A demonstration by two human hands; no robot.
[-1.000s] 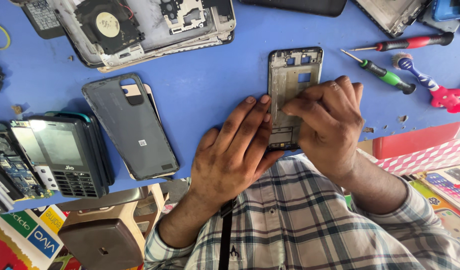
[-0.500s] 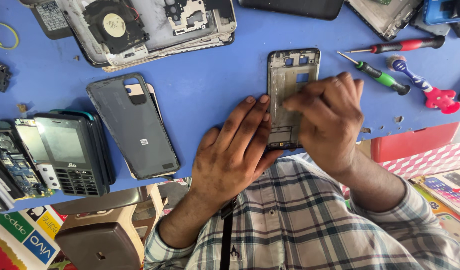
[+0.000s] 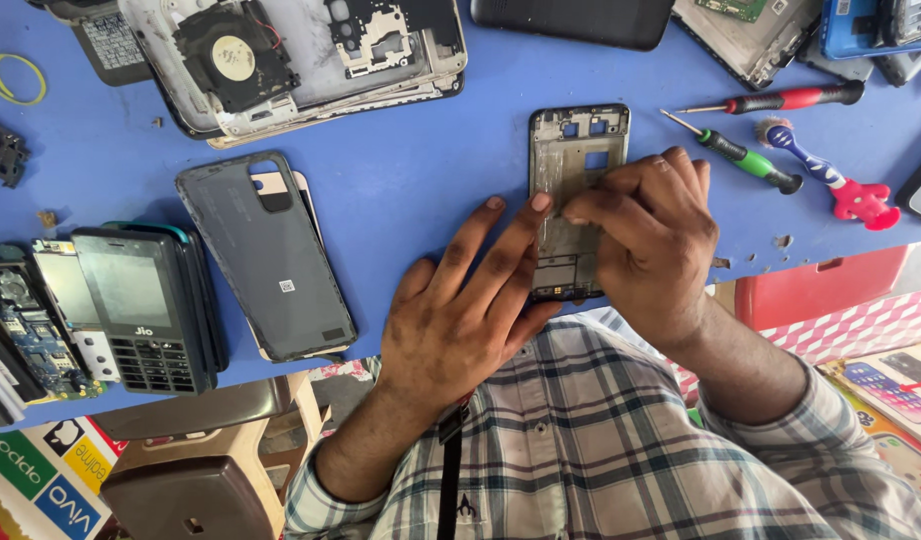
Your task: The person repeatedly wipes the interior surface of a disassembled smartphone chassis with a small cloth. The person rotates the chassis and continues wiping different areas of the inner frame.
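Phone frame (image 3: pixel 571 170) lies flat at the blue surface's (image 3: pixel 431 170) near edge. Left hand (image 3: pixel 471 300), fingers apart, presses its left side to steady it; right hand (image 3: pixel 651 230) fingers pinch together over its middle.

The left hand (image 3: pixel 466 320) lay flat, palm down, its fingers (image 3: pixel 501 245) spread and stretched forward, the wrist bare and the forearm running back to a rolled checked sleeve. The right hand (image 3: pixel 651 240) was arched beside it, knuckles up, its fingertips (image 3: pixel 581 205) bunched in a pinching grip just beside the left fingertips. The right forearm angled back to a checked cuff.
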